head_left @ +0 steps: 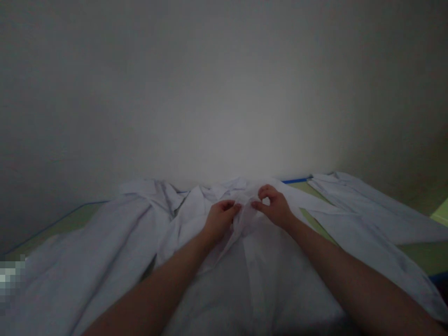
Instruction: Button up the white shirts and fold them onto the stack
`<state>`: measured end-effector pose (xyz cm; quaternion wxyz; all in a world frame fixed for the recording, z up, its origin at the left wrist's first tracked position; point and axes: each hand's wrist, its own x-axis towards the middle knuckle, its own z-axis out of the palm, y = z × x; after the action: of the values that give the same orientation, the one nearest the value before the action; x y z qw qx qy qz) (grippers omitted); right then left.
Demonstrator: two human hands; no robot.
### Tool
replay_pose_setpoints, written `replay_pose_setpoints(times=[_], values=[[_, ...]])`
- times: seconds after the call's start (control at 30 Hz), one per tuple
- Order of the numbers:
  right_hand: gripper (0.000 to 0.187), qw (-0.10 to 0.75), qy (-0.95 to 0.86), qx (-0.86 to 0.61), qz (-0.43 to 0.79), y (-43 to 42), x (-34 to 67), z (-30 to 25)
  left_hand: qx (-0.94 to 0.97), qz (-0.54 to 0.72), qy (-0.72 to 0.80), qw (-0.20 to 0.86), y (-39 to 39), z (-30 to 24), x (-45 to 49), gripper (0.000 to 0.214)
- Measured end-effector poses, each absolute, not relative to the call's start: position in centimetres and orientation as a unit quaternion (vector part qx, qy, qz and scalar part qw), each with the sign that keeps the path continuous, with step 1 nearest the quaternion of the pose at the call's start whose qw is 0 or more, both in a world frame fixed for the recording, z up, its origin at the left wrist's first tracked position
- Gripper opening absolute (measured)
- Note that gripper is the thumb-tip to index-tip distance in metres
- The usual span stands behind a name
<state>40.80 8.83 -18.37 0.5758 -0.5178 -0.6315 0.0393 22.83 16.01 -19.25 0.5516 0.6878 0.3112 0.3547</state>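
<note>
A white shirt (224, 284) of thin cloth lies spread in front of me, with a long placket-like strip running down its middle. My left hand (222, 217) is closed, pinching a raised fold of the shirt near its upper end between thumb and fingers. Just to the right, my right hand (275, 205) has its thumb and forefinger curled into a ring, with the tips on the same cloth. A small gap separates the two hands. Whatever detail lies between the fingertips is too dim and blurred to make out.
Another white garment (94, 242) lies crumpled on the left, and a white garment (371, 200) is laid out at the right. Under them shows a green table surface (75, 219) with a blue edge. A plain grey wall (224, 93) rises directly behind the table.
</note>
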Motion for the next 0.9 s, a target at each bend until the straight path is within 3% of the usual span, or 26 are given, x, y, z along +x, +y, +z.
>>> replay_pose_setpoints(times=[0.17,0.4,0.73,0.9], values=[[0.020,0.528,-0.669,-0.522,0.024,8.2,39.9,-18.2,0.693,0.391,0.310,0.520,16.1,-19.3,22.9,0.033],[0.015,0.511,-0.673,-0.531,-0.064,7.9,38.9,-18.1,0.746,0.430,0.359,0.360,15.2,-18.8,22.8,0.032],[0.005,0.415,-0.735,-0.522,-0.126,7.0,37.6,-17.4,0.685,0.461,0.409,0.389,15.6,-19.1,22.8,0.034],[0.006,0.418,-0.658,-0.621,-0.085,7.2,37.2,-17.8,0.739,0.447,0.341,0.371,14.6,-19.1,22.7,0.030]])
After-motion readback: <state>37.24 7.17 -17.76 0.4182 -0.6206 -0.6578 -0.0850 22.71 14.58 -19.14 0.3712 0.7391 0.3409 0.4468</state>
